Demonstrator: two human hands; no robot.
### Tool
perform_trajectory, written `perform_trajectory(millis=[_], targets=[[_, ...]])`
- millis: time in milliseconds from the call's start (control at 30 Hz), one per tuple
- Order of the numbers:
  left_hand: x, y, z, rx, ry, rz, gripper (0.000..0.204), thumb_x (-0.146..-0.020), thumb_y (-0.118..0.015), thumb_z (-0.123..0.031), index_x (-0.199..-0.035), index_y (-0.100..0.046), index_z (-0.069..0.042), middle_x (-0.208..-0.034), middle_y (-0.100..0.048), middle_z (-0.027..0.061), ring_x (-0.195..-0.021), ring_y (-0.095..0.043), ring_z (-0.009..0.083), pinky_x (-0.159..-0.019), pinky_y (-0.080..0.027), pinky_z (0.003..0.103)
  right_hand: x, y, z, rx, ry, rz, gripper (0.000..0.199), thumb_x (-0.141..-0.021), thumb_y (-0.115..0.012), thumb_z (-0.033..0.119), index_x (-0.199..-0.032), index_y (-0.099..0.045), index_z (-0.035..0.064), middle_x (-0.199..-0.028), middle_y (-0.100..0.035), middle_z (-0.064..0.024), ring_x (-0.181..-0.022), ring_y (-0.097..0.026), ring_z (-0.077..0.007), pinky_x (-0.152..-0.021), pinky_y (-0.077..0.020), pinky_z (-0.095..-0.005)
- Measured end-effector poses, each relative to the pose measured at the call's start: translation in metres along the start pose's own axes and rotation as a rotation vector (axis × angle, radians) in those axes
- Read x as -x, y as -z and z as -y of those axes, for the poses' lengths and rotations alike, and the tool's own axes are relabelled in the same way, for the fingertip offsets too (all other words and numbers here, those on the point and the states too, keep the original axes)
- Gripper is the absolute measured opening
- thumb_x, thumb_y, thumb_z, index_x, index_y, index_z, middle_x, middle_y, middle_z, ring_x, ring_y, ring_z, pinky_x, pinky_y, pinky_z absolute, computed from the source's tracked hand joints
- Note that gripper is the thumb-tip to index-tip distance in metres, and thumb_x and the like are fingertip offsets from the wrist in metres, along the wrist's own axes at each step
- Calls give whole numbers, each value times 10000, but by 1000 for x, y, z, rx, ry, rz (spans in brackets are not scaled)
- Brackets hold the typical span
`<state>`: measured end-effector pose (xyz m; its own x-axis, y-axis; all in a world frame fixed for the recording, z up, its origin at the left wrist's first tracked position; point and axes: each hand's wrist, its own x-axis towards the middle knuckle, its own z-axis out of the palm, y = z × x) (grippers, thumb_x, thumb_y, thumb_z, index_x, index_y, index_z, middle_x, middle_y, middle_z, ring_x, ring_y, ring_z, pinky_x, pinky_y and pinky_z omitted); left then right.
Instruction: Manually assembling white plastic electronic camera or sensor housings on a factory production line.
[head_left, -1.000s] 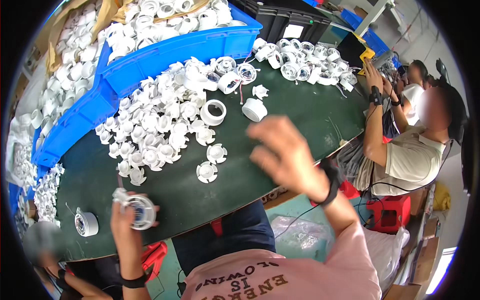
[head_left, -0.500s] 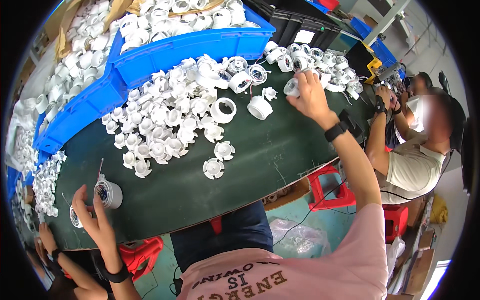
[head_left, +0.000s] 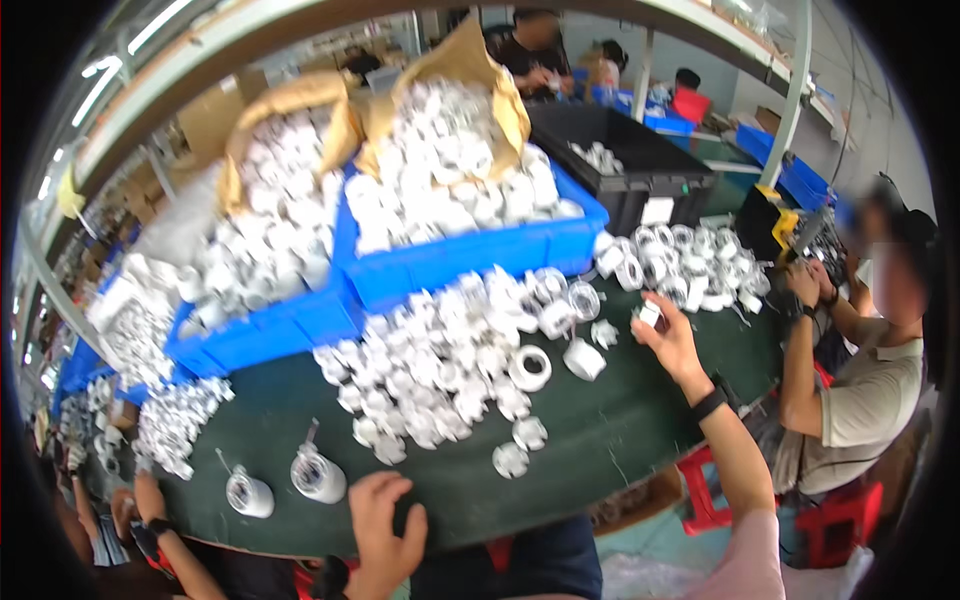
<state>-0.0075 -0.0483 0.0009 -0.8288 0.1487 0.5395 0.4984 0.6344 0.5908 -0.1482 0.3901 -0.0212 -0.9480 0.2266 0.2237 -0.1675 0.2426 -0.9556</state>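
One hand [head_left: 668,336], the right, is clamped on a white part [head_left: 649,315] to the right of the heap of white finned pieces [head_left: 430,370]; a loosened pinch could drop it. The left hand [head_left: 384,526], fingers apart, apparently empty, is on the heap's near side, where a leftward sweep could topple the wired cylinder [head_left: 324,481] at the heap's near left.

You are holding a white part [head_left: 649,316] and wearing a pale pink sleeve [head_left: 750,560] and black wristband [head_left: 709,403]. You are facing blue bins [head_left: 480,262] and a dark green tabletop [head_left: 630,425].
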Motion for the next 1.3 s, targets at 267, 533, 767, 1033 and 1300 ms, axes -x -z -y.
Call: perform_trajectory(millis=[267,533,767,1033,1300], targets=[[3,-17,-18,113,6,99,260,-795,-639,-1,-1050,-586,7,-1091,-571,191,-1008,-548,375,-882,-447,412,-13,-24,19,697,378,37,455,-776,-757,250,-1132,-582,25,-944,-594,-145,-785,-602,-302,-698,-489,-377],[7,-30,-7,128,49,158,292,-722,-641,30,-1008,-596,-1,-1023,-582,173,-957,-566,340,-841,-456,399,10,-2,14,947,535,60,441,-846,-649,178,-1267,-560,81,-994,-570,-142,-897,-560,-332,-800,-470,-409],[1,-31,-2,92,21,156,245,-738,-595,81,-972,-592,7,-1007,-581,170,-929,-569,331,-811,-454,387,26,15,-10,511,242,-83,403,-929,-597,228,-1267,-534,18,-974,-603,-92,-849,-587,-172,-756,-472,-286],[9,-34,-1,164,138,94,186,-776,-563,78,-948,-583,8,-942,-603,150,-892,-578,305,-801,-451,362,25,10,-10,367,201,-96,385,-975,-552,273,-1253,-545,6,-1005,-623,-47,-909,-563,-96,-798,-463,-243],[8,-36,0,146,92,127,185,-752,-577,84,-922,-585,12,-925,-602,149,-856,-573,316,-767,-455,376,-9,-31,3,729,428,81,375,-913,-617,288,-1212,-586,63,-1057,-615,-145,-945,-588,-266,-823,-477,-348]])
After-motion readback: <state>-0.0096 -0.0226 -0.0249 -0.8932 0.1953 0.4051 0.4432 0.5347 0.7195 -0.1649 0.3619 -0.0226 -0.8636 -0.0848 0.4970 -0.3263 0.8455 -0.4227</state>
